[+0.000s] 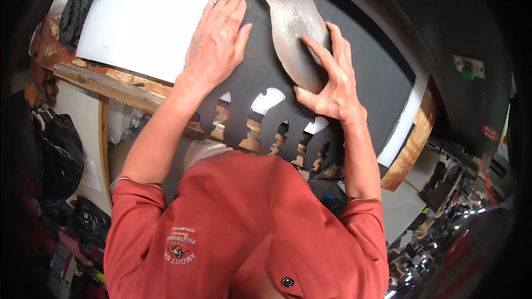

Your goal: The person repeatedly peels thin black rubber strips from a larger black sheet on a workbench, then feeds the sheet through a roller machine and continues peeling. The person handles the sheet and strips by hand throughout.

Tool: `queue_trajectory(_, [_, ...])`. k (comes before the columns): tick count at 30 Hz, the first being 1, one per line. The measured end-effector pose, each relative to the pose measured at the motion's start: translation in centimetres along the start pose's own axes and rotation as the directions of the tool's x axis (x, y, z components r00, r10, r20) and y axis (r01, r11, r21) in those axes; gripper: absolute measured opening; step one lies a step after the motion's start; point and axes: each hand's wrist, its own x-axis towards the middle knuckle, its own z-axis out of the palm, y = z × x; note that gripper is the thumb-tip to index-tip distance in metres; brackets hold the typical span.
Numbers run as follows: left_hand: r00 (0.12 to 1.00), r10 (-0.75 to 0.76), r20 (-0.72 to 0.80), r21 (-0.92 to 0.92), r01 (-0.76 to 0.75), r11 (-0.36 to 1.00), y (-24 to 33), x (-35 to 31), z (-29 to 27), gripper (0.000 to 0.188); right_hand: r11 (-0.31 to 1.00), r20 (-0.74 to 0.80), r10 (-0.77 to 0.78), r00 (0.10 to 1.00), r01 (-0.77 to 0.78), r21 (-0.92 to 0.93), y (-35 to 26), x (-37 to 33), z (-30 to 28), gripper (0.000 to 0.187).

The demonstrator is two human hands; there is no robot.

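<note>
A black sheet (372, 77) lies in front of me, with several sole-shaped cutouts along its near edge. White and bare wood show through those holes. On the sheet rests a grey metal cutting die (291, 16), shaped like a shoe sole. My right hand (335, 80) grips the die's near end: the thumb is at its tip, the index finger on top, and the other fingers along its right edge. My left hand (217, 41) lies flat, palm down, with its fingers stretched out where the black sheet meets a white board (144, 16). It holds nothing.
A rough wooden beam (111, 84) edges the work surface at the near left. Dark machine housing with a green button (468, 73) rises at the right. Black plastic bags (58, 155) hang at the left. Many scraps (426, 263) are heaped at the lower right.
</note>
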Motion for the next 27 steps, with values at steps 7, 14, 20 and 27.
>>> queue_trajectory(7, [0.991, -0.097, -0.091, -0.277, 0.069, 0.958, 0.8, -1.0, -3.0, 0.029, 0.990, 0.019, 0.138, 0.990, -0.138, 0.002, -0.7, -3.2, -1.4, 0.096])
queue_trajectory(14, [0.998, -0.044, 0.042, -0.616, 0.060, 0.786, 9.1, -11.7, -6.4, 0.007, 0.983, -0.267, 0.178, 0.947, -0.182, 0.011, -1.6, -8.1, 0.8, 0.085])
queue_trajectory(20, [0.952, 0.185, -0.242, -0.266, -0.248, 0.932, 7.4, -13.0, -1.3, 0.024, 0.984, -0.304, 0.174, 0.937, -0.157, 0.078, -1.1, -7.3, 0.6, 0.074])
queue_trajectory(27, [0.955, 0.149, -0.258, -0.220, -0.208, 0.953, 7.2, -12.2, -1.1, 0.022, 0.952, -0.884, 0.083, 0.460, -0.298, -0.066, -0.4, -11.0, -10.2, 0.008])
